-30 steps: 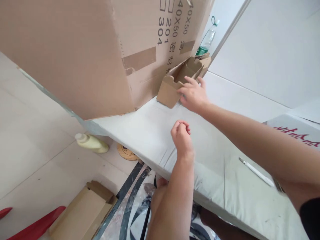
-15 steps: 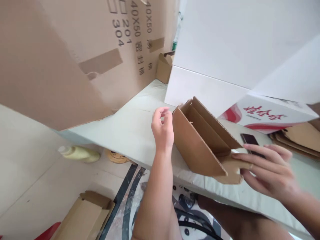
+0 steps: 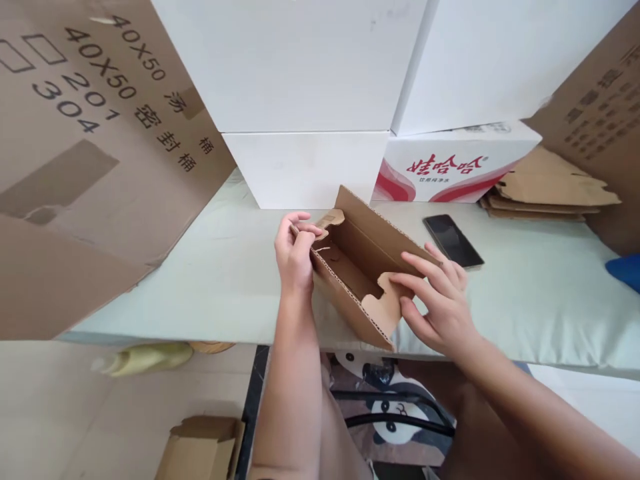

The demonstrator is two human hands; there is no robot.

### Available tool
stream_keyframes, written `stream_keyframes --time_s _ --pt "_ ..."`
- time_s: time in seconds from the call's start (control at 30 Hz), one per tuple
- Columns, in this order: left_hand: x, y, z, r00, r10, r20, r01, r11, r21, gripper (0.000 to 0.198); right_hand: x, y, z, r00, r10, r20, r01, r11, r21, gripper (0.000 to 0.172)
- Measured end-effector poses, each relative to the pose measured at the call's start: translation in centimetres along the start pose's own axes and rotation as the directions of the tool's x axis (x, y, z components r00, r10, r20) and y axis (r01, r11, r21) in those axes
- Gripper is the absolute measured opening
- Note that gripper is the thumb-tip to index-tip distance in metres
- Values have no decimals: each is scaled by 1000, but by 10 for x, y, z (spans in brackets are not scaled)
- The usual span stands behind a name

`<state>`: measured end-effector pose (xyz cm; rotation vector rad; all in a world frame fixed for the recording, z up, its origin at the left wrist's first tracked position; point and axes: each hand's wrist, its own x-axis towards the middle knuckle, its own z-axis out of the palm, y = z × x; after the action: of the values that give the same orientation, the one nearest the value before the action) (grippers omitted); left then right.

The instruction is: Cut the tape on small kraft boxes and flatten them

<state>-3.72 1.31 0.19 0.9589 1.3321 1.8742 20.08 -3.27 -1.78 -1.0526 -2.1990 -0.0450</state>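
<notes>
A small brown cardboard box stands open-topped on the pale green cloth, its long sides upright and its inside showing no contents. At its far left end my left hand is closed round the end, fingers over the edge by a notched flap. My right hand grips the near right end. Its fingertips rest on another notched end flap and the long wall beside it, thumb just below. That flap leans inward over the opening.
A phone lies right of the box. Behind are white boxes and a red-and-white carton. Flattened cardboard is stacked at right. A large carton stands left. On the floor are a yellowish bottle and another cardboard box.
My left hand, apart from the box before, now holds its far end. My right hand has moved the near flap up and inward. The view has turned right.
</notes>
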Motion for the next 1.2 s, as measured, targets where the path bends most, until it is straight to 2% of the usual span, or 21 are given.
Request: stream_keyframes --time_s 0.07,0.1,0.17,0.23,0.37,0.43,0.57,0.63,0.7,0.77,0.8,0.87,1.0,1.07,1.2 --pt "0 -1 7 1000 3 -12 -2 992 124 12 -1 1 13 997 60 -51 -54 993 109 34" --pt "0 -2 11 1000 2 -21 2 983 186 15 -1 1 18 992 61 -114 -38 981 191 39" --pt "1 -4 15 1000 6 -31 3 961 278 28 -2 1 25 964 44 -262 53 934 353 55" --pt "3 -7 17 999 21 -25 -12 945 328 38 -1 0 27 946 17 -323 140 879 456 65" --pt "6 -12 16 997 76 -4 -68 911 408 48 0 0 22 986 -68 -149 131 875 467 57" --pt "7 -11 15 996 73 45 -86 883 462 51 -1 0 18 991 -107 -86 134 882 451 51" --pt "8 -9 15 981 26 193 -130 826 548 34 -5 3 12 986 -136 -94 165 847 505 48" --pt "9 -8 15 977 28 211 -145 811 566 24 -8 13 8 988 -78 -135 141 814 563 45" --pt "10 -8 14 979 36 202 -147 810 568 21 -12 30 6 988 84 -132 9 812 583 37" --pt "10 -9 15 980 41 194 -145 815 562 21 -16 50 10 963 262 -63 -198 846 495 29" --pt "9 -10 15 981 41 189 -142 816 560 21 -17 61 14 949 316 -15 -283 869 407 26" --pt "9 -10 16 984 41 175 -133 819 558 21 -21 80 26 929 359 93 -371 904 213 27" --pt "7 -9 18 991 49 128 -112 825 553 20 -26 102 48 857 451 251 -448 891 -72 43" --pt "7 -9 18 992 56 109 -107 826 553 21 -26 104 52 830 472 298 -456 881 -127 47" --pt "6 -8 20 994 71 88 -108 822 559 21 -24 102 49 824 458 332 -432 889 -154 43"
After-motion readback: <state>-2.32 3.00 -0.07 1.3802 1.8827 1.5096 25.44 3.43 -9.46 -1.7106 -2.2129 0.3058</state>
